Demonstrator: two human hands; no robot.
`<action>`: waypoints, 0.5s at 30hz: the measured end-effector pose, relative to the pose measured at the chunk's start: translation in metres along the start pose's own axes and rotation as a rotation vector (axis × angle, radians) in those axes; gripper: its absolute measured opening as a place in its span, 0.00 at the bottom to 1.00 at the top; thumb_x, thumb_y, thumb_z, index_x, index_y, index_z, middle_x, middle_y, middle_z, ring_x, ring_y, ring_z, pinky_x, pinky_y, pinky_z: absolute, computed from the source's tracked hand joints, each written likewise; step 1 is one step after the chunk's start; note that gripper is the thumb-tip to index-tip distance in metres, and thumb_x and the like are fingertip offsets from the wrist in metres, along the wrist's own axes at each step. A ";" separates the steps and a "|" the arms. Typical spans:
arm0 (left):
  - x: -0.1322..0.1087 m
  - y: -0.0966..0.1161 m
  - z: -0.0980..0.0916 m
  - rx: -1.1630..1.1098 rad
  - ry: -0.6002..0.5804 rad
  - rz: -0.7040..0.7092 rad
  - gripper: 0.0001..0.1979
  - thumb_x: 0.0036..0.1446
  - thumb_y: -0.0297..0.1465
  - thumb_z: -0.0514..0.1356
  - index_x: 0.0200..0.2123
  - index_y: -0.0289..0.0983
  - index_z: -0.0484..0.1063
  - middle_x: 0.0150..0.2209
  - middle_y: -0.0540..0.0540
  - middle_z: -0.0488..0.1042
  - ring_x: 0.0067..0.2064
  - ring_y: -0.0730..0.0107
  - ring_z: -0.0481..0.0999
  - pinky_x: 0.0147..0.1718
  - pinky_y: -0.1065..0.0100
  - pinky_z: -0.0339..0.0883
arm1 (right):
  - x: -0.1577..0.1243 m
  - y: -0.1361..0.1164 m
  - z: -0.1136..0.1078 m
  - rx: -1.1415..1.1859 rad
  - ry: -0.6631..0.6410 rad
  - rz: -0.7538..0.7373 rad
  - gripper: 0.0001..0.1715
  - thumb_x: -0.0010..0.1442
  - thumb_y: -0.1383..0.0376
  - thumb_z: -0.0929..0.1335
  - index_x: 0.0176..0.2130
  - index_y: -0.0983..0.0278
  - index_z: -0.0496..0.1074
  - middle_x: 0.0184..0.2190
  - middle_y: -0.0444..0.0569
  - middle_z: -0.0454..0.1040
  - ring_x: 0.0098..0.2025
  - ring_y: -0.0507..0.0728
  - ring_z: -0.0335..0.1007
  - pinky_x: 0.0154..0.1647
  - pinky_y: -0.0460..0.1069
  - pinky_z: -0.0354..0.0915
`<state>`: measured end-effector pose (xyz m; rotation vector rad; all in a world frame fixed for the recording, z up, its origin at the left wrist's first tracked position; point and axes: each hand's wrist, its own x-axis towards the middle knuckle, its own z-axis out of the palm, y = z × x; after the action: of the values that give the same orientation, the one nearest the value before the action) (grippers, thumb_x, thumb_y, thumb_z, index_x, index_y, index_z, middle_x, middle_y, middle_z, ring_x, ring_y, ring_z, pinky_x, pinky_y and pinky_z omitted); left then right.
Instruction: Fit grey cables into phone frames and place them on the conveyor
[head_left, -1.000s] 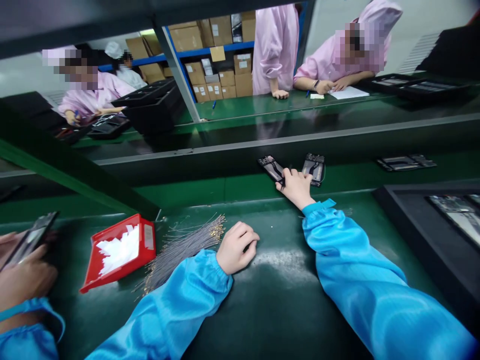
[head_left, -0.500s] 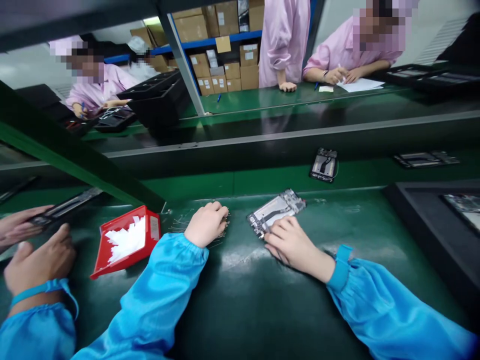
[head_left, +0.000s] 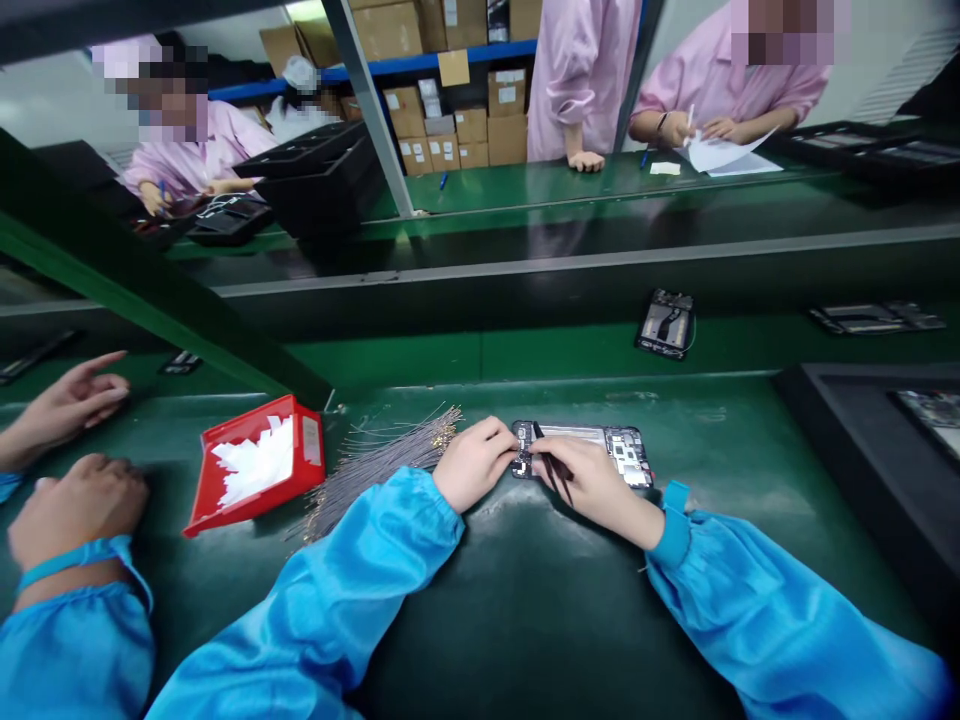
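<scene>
Pinning the opened phone chassis (head_left: pixel 581 450) flat on the counter (head_left: pixel 525 600) with the curled left hand (head_left: pixel 474 463) at its near end, steadying it while the right hand (head_left: pixel 592 480), just beside, is gripping black tweezers (head_left: pixel 553 472) over it.

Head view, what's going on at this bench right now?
A person in blue sleeves works on an open phone frame lying flat on the green bench. The left hand steadies its left end; the right hand holds dark tweezers over it. A bundle of thin wires and a red tray of white bits lie to the left. Another frame sits on the belt behind. A neighbour's hands rest at far left.
</scene>
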<state>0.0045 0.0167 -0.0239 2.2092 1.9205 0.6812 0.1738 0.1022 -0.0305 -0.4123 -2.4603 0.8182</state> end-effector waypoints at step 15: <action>-0.006 -0.007 -0.001 0.164 0.028 0.056 0.07 0.57 0.28 0.50 0.30 0.36 0.67 0.32 0.46 0.67 0.34 0.69 0.66 0.35 0.67 0.64 | 0.018 -0.001 0.002 0.371 0.113 0.226 0.05 0.56 0.67 0.62 0.29 0.64 0.67 0.31 0.47 0.68 0.36 0.53 0.67 0.39 0.49 0.63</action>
<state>-0.0023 0.0117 -0.0273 2.3694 2.0015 0.5843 0.1581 0.1078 -0.0244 -0.5847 -2.1210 1.2795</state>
